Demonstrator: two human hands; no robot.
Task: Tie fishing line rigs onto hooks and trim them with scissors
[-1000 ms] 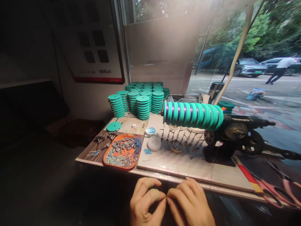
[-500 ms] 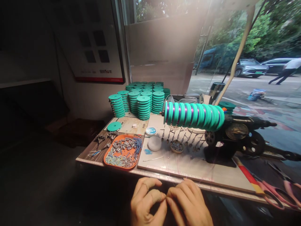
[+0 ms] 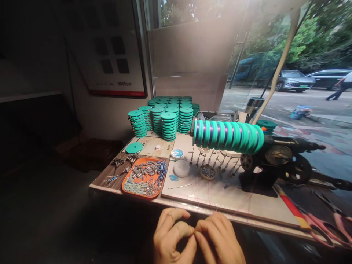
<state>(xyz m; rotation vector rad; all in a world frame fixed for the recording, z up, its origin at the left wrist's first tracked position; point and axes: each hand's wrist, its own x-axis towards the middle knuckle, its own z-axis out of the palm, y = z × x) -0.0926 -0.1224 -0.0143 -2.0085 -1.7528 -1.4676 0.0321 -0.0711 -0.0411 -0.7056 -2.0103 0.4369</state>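
Note:
My left hand and my right hand meet below the table's front edge, thumbs and forefingers pinched tip to tip. Thin pink lines run across the white board toward them; what sits between the fingertips is too small to make out beyond the line. Above the board, a row of teal spools wound with purple line sits on the shaft of a black hand winder. Small metal swivels hang under the spools.
Stacks of teal spools stand at the back. An orange tray of small metal and blue parts lies front left, beside a white round pad, a small bowl and a needle. Pink scissors lie at the right.
My hands stay pinched together at the table edge with only slight finger shifts. The view has drifted a little; a person on the street outside walked right.

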